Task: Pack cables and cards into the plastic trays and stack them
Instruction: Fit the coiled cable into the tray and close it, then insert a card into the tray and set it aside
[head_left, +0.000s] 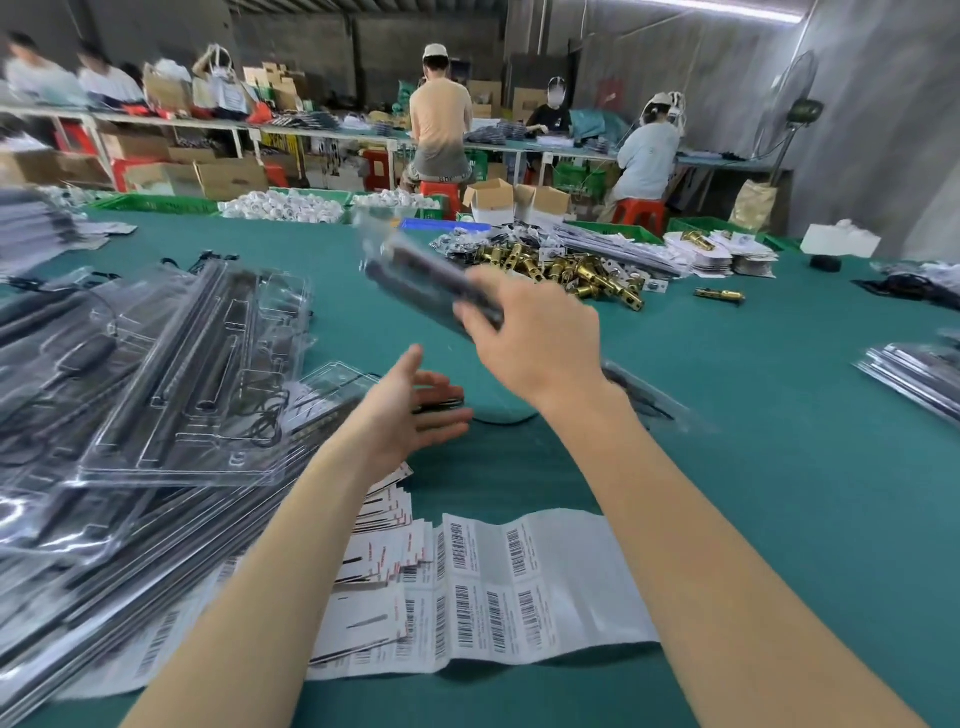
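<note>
The right hand (530, 332) clamps a motion-blurred plastic tray (415, 275) toward twelve o'clock, its contents unreadable; the left hand (410, 410) hovers, fingers spread.

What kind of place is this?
Probably a small packing workshop: stacked clear plastic trays on a long green table, sheets of barcode labels, a heap of brass parts, and seated workers behind.

Trays (171, 374) stacked left, cards (384, 561) before them, brass parts (582, 270) behind right.
</note>
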